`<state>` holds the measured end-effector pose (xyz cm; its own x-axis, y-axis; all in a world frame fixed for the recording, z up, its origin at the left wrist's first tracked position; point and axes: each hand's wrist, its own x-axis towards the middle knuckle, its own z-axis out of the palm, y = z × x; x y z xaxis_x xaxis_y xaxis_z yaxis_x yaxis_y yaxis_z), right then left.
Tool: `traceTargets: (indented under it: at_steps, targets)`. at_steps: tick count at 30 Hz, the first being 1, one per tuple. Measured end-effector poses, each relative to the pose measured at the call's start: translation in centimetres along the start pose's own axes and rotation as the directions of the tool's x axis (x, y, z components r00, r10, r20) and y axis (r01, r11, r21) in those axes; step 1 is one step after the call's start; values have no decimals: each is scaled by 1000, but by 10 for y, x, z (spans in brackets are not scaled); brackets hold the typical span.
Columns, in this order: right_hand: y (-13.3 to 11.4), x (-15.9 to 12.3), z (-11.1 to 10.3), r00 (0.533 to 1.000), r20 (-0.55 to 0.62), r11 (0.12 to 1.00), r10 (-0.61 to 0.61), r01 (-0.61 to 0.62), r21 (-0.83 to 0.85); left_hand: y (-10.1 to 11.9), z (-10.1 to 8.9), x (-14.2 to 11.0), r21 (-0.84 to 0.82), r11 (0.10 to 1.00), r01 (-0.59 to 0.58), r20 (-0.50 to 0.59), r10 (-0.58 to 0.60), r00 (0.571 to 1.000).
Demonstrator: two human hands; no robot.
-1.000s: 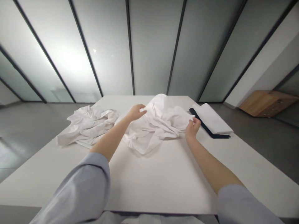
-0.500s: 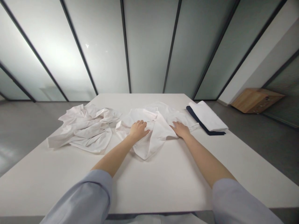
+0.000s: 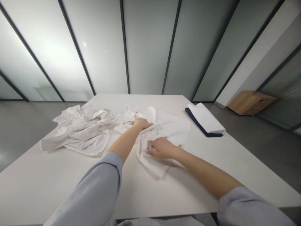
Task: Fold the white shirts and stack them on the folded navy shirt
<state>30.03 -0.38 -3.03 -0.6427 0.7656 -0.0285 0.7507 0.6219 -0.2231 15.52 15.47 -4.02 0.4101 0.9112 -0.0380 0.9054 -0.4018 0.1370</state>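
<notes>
A white shirt (image 3: 174, 128) lies bunched in the middle of the white table (image 3: 185, 185). My left hand (image 3: 142, 123) is at its far part, with the fabric gathered under and between the fingers. My right hand (image 3: 161, 148) lies nearer to me, its fingers curled over a fold of the same shirt. Both forearms reach out from pale blue sleeves. A second crumpled white garment (image 3: 81, 131) lies to the left of my left forearm, not touching either hand.
A folded white cloth (image 3: 205, 118) rests on a dark navy folded item (image 3: 198, 121) near the table's right edge. Grey floor (image 3: 263, 157) lies beyond the table edges. A low wooden cabinet (image 3: 251, 103) stands at the right, by frosted glass panels (image 3: 148, 47).
My right hand has swung inward and toward me, over the shirt. My left hand has moved slightly forward. Both hands, flat before, now curl on the fabric, and the shirt is more bunched.
</notes>
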Motion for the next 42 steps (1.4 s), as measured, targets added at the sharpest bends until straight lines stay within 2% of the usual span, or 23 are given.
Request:
traceTargets:
  at_steps: [2, 4, 6, 8, 11, 13, 16, 19, 21, 24, 26, 28, 29, 30, 31, 32, 34, 37, 38, 39, 40, 41, 42]
  targets:
    - [-15, 7, 6, 974, -19, 959, -227, 226, 171, 10, 6, 0, 83, 992, -91, 25, 89, 996]
    - [-19, 14, 11, 947, -49, 898, -317, 316, 307, 14, 9, -5, 146, 967, -208, -58, 218, 974]
    - [-9, 19, 13, 958, -122, 882, -259, 286, 374, 11, 7, -13, 148, 962, -230, -224, 259, 939]
    - [12, 21, 13, 963, -238, 913, -130, 210, 349, 1, 2, -24, 85, 973, -212, -302, 228, 926]
    - [58, 18, 10, 915, -398, 982, 57, 20, 186, -19, -1, -44, -1, 950, -311, -235, 302, 924]
    - [89, 11, 10, 893, -415, 985, 173, -152, 84, -30, 3, -57, -7, 936, -353, -198, 344, 918]
    - [121, -1, 16, 895, -328, 947, 302, -321, -6, -41, 13, -66, -43, 964, -263, -199, 250, 948]
    - [135, -6, 24, 890, -304, 932, 341, -362, -16, -48, 21, -61, -205, 976, -80, -205, 37, 978]
    - [139, -3, 23, 874, -318, 924, 368, -383, 16, -53, 20, -53, -337, 941, 10, -203, -83, 976]
    - [147, 5, 12, 837, -336, 902, 431, -395, 174, -64, 13, -46, -479, 877, 31, -234, -161, 959]
    - [154, 10, 0, 786, -374, 861, 492, -374, 345, -72, 5, -47, -492, 870, 45, -342, -240, 908]
    - [159, 14, -13, 717, -420, 801, 556, -328, 501, -77, -3, -53, -445, 893, 63, -518, -314, 796]
    - [160, 17, -19, 689, -439, 778, 576, -297, 554, -77, -7, -56, -402, 914, 53, -595, -305, 744]
    - [159, 19, -25, 670, -459, 764, 584, -263, 589, -74, -10, -59, -344, 939, 22, -647, -254, 718]
    - [156, 22, -30, 660, -476, 758, 580, -223, 613, -69, -12, -62, -276, 961, -27, -665, -171, 727]
    - [152, 25, -35, 663, -489, 755, 567, -182, 630, -61, -13, -63, -202, 975, -87, -650, -67, 757]
    - [141, 33, -42, 690, -498, 750, 525, -100, 654, -42, -13, -62, -70, 979, -192, -547, 123, 828]
    - [136, 43, -46, 715, -505, 742, 483, -28, 670, -21, -9, -52, 37, 971, -235, -351, 233, 907]
    - [140, 43, -47, 694, -518, 741, 500, -33, 670, -21, -8, -49, 35, 972, -233, -301, 233, 925]
    - [147, 41, -47, 650, -535, 735, 540, -54, 676, -25, -8, -47, 5, 976, -216, -279, 209, 937]
    - [157, 37, -47, 575, -553, 718, 603, -89, 691, -35, -10, -47, -56, 983, -173, -288, 150, 946]
    - [170, 30, -47, 472, -573, 696, 670, -132, 705, -48, -13, -48, -144, 984, -101, -324, 50, 945]
    - [184, 22, -48, 356, -584, 665, 730, -171, 727, -65, -18, -50, -258, 966, 1, -384, -103, 918]
